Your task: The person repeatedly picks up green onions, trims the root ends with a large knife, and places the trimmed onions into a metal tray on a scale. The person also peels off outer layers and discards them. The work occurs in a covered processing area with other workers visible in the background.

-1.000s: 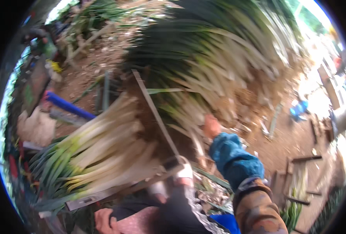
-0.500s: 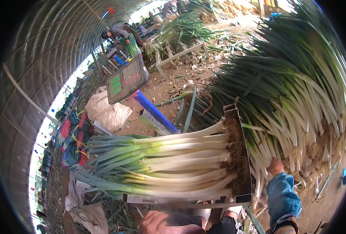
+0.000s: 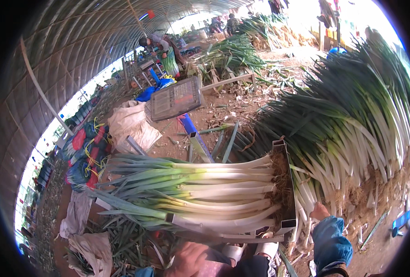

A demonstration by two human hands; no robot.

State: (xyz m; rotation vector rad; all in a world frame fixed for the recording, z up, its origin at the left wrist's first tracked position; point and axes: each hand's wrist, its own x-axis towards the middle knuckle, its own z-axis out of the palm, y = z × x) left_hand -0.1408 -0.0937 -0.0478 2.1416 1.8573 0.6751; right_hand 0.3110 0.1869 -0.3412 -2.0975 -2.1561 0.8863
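Leeks (image 3: 228,189) lie side by side on a metal-framed scale tray (image 3: 287,225), roots against its right end plate and green leaves to the left. My right hand (image 3: 320,211), in a blue sleeve, is at the lower left edge of a big leek pile (image 3: 352,138). Its fingers look curled round a white leek stem (image 3: 305,194), partly hidden by the hand itself. My left hand (image 3: 186,259) is blurred below the tray's near edge, by my leg; its fingers cannot be made out. The scale's display panel (image 3: 175,99) stands beyond the tray on a blue post (image 3: 189,124).
Pale sacks (image 3: 131,124) and bundled leeks with red wraps (image 3: 85,143) lie at the left. Loose leaves (image 3: 131,249) cover the ground near my feet. A person (image 3: 159,44) bends over leeks farther back, near a wooden frame (image 3: 230,82). A blue object (image 3: 401,224) lies at right.
The view has shifted, so the display and tray sit farther right in it. Green digits seen on the display earlier no longer show. My right hand stays by the same leek stems; my left remains below the tray.
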